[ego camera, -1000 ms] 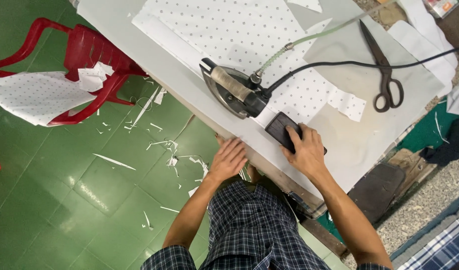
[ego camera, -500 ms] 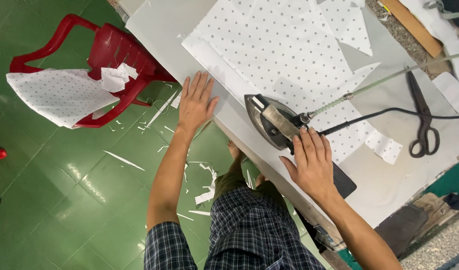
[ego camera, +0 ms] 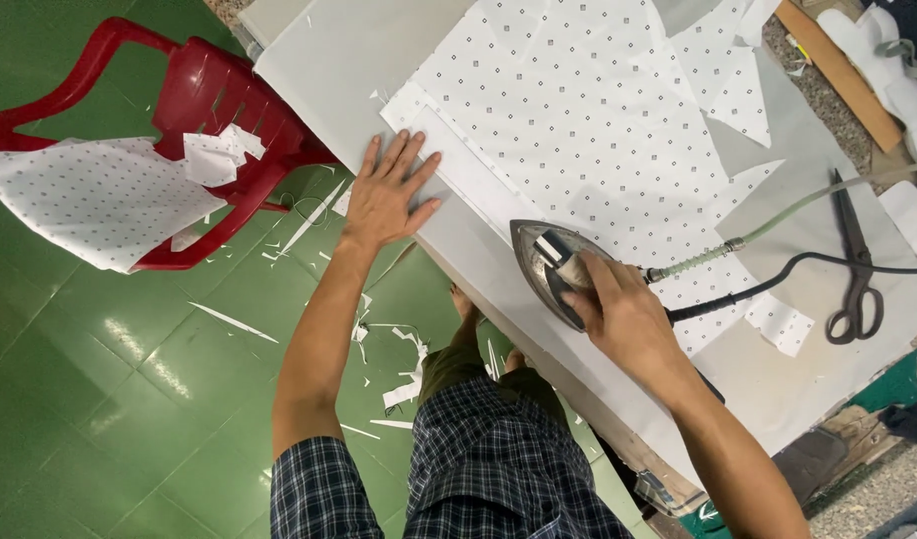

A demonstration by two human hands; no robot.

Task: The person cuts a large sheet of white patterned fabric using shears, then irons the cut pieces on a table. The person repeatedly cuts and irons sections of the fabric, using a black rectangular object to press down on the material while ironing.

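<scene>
White dotted fabric lies flat on the pale padded table, with a narrow folded strip along its near edge. Left hand pressed flat on that strip's end at the table edge, fingers spread apart, palm down. Right hand wrapped around the handle of the steam iron, fingers closed on it; iron sits sole-down on the strip, pointed nose toward the left hand, well apart from it. Iron looks heavy, rigid, metal soleplate likely hot: hold by the handle only, and mind the green hose and black cord trailing right. Fabric is thin, soft, limp, probably slides easily on the smooth cover, so flat-palm pinning is the sensible hold. Black scissors lie far right on the table. Red plastic chair on the green floor carries another dotted piece; white offcuts scattered below.
</scene>
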